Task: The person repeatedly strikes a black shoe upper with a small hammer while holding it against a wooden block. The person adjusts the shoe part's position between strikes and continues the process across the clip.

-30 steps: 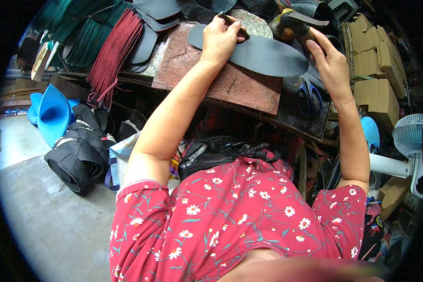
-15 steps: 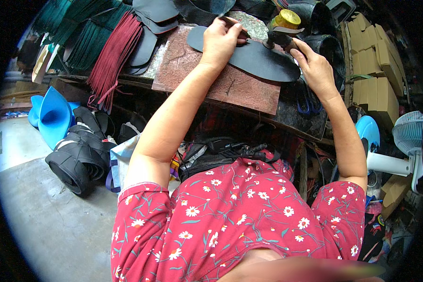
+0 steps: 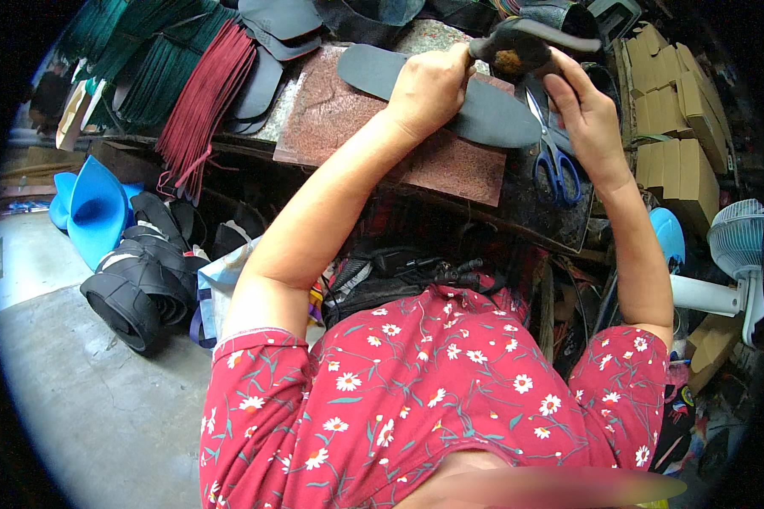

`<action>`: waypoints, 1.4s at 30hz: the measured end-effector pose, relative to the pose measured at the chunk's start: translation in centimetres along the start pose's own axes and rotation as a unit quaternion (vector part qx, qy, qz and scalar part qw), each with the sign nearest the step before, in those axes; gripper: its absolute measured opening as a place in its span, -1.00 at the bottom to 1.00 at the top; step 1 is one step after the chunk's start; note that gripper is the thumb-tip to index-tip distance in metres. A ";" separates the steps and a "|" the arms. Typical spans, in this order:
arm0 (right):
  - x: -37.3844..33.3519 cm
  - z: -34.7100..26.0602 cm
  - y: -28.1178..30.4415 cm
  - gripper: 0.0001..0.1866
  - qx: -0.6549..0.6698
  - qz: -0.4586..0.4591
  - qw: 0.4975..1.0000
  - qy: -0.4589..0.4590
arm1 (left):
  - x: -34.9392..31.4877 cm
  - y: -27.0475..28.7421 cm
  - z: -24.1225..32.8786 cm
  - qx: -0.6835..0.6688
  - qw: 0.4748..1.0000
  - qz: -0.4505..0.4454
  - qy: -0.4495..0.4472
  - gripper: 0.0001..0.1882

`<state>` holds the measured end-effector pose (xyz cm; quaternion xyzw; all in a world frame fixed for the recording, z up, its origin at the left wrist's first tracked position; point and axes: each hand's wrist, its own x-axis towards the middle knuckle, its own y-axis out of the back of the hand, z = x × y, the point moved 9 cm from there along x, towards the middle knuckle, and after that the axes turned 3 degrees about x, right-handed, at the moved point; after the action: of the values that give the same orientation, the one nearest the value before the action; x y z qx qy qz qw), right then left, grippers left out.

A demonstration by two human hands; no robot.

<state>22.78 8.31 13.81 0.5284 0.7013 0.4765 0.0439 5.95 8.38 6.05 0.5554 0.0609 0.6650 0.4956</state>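
A black sole-shaped piece (image 3: 492,114) lies across a reddish stone slab (image 3: 318,127) on the workbench. My left hand (image 3: 433,92) is closed in a fist over the middle of this piece; what its fingers hold is hidden. To the right, my right hand (image 3: 587,110) is closed around the shadowed handle of a hammer (image 3: 526,44), which is raised above the bench. The hammer has a round brownish face and a long, curved grey peen. Between the sole piece and my right wrist lie scissors (image 3: 555,163) with blue handles.
Bundles of red (image 3: 208,102) and dark green strips (image 3: 157,89) hang at the left beside stacked black sole pieces (image 3: 259,85). Cardboard boxes (image 3: 679,170) and a white fan (image 3: 734,246) stand at the right. Black rolls (image 3: 123,297) and blue sheets (image 3: 100,208) lie lower left.
The hammer has risen and turned, hiding the yellow-lidded jar. My left hand has moved right and turned, covering the dark slim tool seen before. My right hand has shifted right, uncovering the scissors.
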 end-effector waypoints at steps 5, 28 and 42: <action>-1.2 5.5 -2.5 -0.58 -0.119 -0.054 0.988 -0.081 | -0.5 0.4 -2.5 -0.045 0.992 0.036 0.114 -0.84; 2.1 -1.1 1.0 -0.62 0.101 -0.012 0.995 -0.019 | -2.3 4.1 -9.2 -0.162 0.955 0.097 0.230 -0.82; -0.7 6.7 -5.8 -0.62 -0.080 -0.084 0.988 -0.105 | -2.9 1.5 -11.3 -0.397 0.853 0.124 0.314 -0.87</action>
<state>22.87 11.96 5.73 0.5095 0.6946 0.4671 0.1995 -4.24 10.86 0.80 0.0757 -0.1254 0.8274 0.5422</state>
